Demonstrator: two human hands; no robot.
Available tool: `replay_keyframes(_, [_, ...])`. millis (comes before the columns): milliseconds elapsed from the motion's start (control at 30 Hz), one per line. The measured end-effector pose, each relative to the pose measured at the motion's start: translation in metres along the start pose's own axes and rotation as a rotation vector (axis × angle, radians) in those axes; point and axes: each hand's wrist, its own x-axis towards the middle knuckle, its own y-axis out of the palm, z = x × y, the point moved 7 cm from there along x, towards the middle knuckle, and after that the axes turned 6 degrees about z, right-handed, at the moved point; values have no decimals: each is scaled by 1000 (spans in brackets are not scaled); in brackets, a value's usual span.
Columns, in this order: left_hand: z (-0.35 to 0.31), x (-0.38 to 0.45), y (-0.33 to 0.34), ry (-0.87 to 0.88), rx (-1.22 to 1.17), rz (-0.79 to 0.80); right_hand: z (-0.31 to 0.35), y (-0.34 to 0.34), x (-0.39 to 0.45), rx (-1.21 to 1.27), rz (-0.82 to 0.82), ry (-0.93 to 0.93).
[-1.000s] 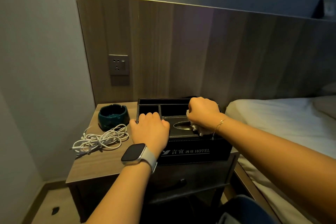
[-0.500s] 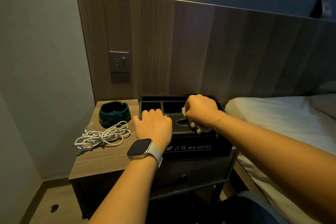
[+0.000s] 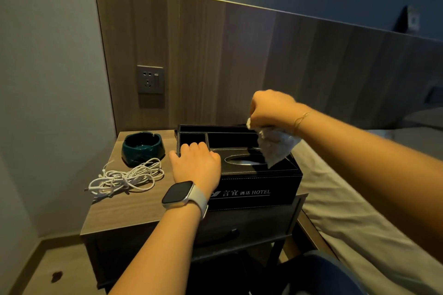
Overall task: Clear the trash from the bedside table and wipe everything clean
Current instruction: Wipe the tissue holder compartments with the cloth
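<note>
Head view shows the wiping step in hand: I judge the black tissue box (image 3: 239, 167) is the item being cleaned. My left hand (image 3: 196, 165) lies flat with fingers together over the box's front left corner, bracing it on the tabletop (image 3: 124, 206). My right hand (image 3: 271, 109) is closed on a crumpled white wipe (image 3: 275, 147), held clear above the box's right side; the wipe hangs down from the fist and its lowest tip sits just over the box top near the oval tissue slot, whether touching I cannot tell. The box stands toward the right of the tabletop, against the wooden headboard panel (image 3: 239, 67). A dark green ashtray (image 3: 143, 148) and a tangle of white cable (image 3: 127, 178) lie to the left of the box, apart from both hands. The next move, in my judgement, calls for lowering the wipe onto an uncleaned surface, either the open rear compartments or the tabletop, while the left hand holds the box steady.
</note>
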Motion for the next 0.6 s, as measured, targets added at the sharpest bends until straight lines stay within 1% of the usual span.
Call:
replay_keyframes(133, [0,1,0,5,5,5,32,58,2,73,-30,-76])
replay_keyframes(233, [0,1,0,12,3,-6,28,79,-8,80,-52,-91])
replay_keyframes(367, [1,1,1,11,12,-1,-5,70,-16,-161,32,-27])
replay_keyframes(467, [1,1,1,16,7,1,-27,64,-19,-208,159,33])
replay_keyframes(533, [0,0,-1,22,7,-5,-39,59,-18,-110,241,36])
replay_keyframes(567, [0,0,-1,25,9,-7,-45,54,-17,-5,243,23])
replay_keyframes(600, [0,0,-2,28,10,-8,-52,45,-16,125,206,6])
